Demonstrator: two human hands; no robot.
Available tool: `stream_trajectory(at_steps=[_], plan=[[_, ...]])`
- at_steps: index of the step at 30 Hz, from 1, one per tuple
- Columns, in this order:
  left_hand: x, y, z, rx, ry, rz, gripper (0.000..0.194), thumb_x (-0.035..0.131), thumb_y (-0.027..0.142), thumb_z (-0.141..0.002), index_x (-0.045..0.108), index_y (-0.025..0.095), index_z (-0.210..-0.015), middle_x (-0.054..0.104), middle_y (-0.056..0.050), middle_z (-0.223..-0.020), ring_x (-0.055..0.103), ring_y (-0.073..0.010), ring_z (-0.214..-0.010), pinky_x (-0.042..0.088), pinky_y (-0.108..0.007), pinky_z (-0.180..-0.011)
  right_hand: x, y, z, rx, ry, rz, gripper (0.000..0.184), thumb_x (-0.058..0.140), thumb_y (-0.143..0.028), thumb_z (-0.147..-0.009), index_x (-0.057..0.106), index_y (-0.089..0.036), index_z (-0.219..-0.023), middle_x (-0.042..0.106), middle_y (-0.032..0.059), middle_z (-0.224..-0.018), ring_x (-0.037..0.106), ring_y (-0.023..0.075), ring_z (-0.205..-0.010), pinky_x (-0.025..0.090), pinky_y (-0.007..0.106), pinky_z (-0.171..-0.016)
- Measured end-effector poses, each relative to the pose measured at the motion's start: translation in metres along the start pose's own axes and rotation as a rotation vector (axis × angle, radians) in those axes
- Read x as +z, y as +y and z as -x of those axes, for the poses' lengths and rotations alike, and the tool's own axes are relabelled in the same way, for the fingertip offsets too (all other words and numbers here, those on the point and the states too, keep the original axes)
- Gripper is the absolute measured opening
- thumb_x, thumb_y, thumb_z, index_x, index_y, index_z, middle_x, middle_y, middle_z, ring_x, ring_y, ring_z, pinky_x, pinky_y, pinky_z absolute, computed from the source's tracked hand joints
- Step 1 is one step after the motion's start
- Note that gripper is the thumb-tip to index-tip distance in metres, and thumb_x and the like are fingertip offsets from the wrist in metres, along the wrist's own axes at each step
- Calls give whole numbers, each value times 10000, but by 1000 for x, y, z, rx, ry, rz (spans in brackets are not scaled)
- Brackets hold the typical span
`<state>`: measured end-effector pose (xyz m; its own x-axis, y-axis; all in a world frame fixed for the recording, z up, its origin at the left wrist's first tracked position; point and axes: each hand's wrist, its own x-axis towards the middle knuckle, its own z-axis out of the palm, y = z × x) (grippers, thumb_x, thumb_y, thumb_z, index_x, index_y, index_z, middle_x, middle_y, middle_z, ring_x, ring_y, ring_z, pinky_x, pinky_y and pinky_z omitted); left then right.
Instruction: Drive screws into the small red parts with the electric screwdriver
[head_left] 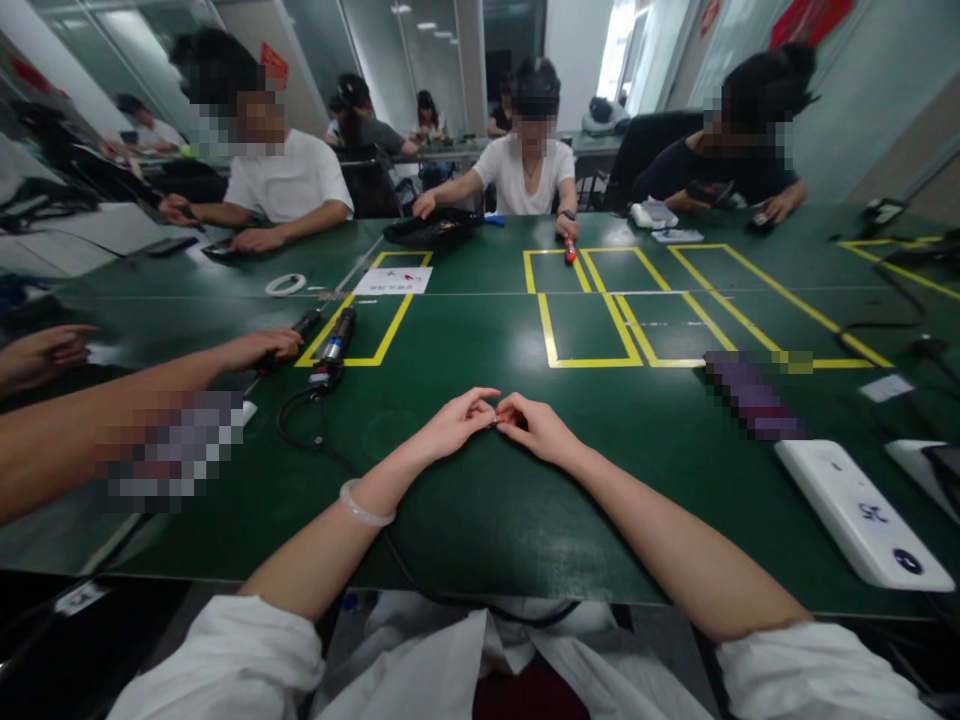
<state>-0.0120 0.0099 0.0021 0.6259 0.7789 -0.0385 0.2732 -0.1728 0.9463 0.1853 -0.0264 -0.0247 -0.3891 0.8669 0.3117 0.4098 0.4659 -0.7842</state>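
Note:
My left hand (461, 422), with a pale bangle (366, 508) on its wrist, rests over the green table (480, 500). Its thumb and forefinger are pinched together and meet the fingertips of my right hand (544, 430). Between the two pinches shows a tiny reddish and silvery thing (497, 420), too small to name. The fingers of my right hand are curled closed around its other side. To the left of my hands lies a black cylindrical tool (337, 338) with a blue band and a cable.
Yellow tape outlines (592, 362) mark the table. A white power bank (862, 515) and a phone (754, 395) lie at right. A neighbour's arm (150, 390) reaches in from the left. Across sit several people; one holds a red-ended object (570, 250) near a black tray (431, 228).

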Motion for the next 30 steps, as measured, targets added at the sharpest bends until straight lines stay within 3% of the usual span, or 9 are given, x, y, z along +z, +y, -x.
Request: stream_trajectory(at_steps=[7,13,19,26,30], plan=[[7,3,5,170,115,-228,222,589,272,-839,586,171,-1037,639,-52,-1007,610,-150,-897,485,-292,-829,-3,5,-1,52,79,-27,145,579,-292,-876,567,-177,-964,618,10,-804,564,127,-692,443,246,-664],[11,10,9,196,111,-294,218,514,327,-904,588,188,-1055,663,-35,-978,628,-154,-902,490,-286,-841,-5,6,-1,43,62,78,242,486,-363,-944,604,-172,-855,602,17,-783,538,133,-710,402,246,-662],[14,15,11,215,108,-331,237,540,362,-894,584,202,-1063,678,-30,-975,642,-169,-912,494,-302,-862,-7,8,-3,54,46,56,325,434,-383,-966,586,-169,-774,569,12,-754,523,135,-711,383,251,-667],[11,14,11,215,151,-328,194,528,348,-905,574,197,-1018,664,-28,-967,641,-159,-916,492,-291,-855,-6,2,-1,86,72,-174,232,531,-375,-912,536,-182,-1039,613,7,-855,553,125,-731,433,249,-694],[10,11,10,211,169,-334,200,538,359,-899,566,192,-1006,659,-31,-962,636,-163,-912,486,-296,-850,-5,1,-1,52,58,-216,257,601,-348,-862,525,-180,-1041,599,5,-846,542,116,-701,441,245,-668]])
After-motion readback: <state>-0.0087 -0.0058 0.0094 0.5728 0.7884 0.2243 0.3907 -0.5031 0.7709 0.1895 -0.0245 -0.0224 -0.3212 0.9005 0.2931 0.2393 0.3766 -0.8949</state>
